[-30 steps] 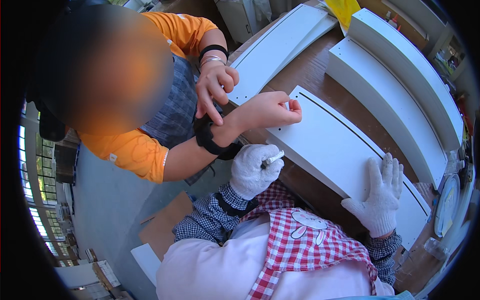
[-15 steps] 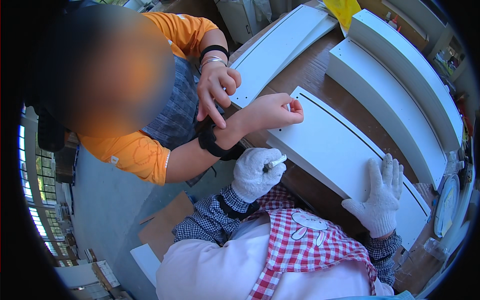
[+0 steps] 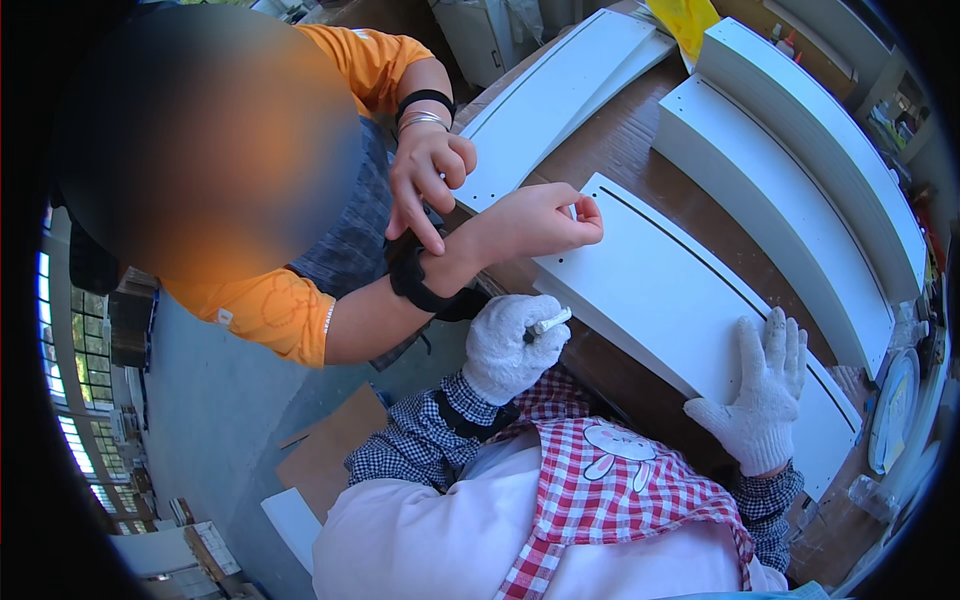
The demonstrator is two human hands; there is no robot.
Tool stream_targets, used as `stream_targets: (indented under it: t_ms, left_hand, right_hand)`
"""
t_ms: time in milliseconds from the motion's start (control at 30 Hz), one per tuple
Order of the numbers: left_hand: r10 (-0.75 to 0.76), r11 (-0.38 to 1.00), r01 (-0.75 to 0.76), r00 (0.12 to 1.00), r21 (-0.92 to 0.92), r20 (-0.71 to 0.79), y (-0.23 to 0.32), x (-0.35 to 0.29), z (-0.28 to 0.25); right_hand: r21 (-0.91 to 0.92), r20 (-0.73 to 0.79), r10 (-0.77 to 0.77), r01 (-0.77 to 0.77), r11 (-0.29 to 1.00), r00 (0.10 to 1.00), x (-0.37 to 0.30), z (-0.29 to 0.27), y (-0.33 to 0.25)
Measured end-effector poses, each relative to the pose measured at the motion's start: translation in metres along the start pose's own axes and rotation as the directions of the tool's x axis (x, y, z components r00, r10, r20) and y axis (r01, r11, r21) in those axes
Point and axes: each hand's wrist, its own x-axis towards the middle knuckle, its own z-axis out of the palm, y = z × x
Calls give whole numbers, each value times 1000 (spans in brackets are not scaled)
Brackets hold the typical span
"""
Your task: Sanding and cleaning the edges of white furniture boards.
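Note:
My left hand [image 3: 510,350], in a white knit glove, is closed around a short whitish stick-like thing [image 3: 551,321]; one end pokes out past the thumb, and its kind is unclear. It is held off the near-left edge of a curved white panel [image 3: 660,275], which has a dark groove along its far edge and small holes at its left end. My right hand [image 3: 760,390], gloved too, lies flat with spread fingers on the panel's right part.
Across the panel's left end reaches a co-worker's bare forearm [image 3: 390,315]; the co-worker's other hand [image 3: 427,185] touches it near a black band. Stacked curved white panels [image 3: 780,200] stand at the back right, further panels [image 3: 560,90] at the back left. Cardboard [image 3: 335,440] lies on the floor.
The co-worker's arms and head have shifted slightly; the hands moved a little to the left. My left hand barely moved, and my right hand stays where it was.

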Motion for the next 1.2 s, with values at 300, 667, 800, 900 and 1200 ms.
stream_targets:
  t_ms: [300,667,800,900,1200]
  left_hand:
    - [-179,983,172,975,-64,-133,-24,8,0]
    - [-21,987,46,987,155,-162,-35,34,0]
    - [65,968,-39,993,247,-97,-26,37,2]
    - [42,979,-27,997,202,-70,-17,38,3]
    - [-22,976,30,999,217,-40,-18,44,-1]
  right_hand:
    - [19,-38,-21,22,1000,999,4,6,3]
    - [35,1,-10,10,999,1000,6,9,7]
    - [59,11,-12,11,998,1000,4,12,11]
    - [63,3,-41,41,997,999,4,15,14]
    - [78,-62,-74,78,994,995,4,21,20]
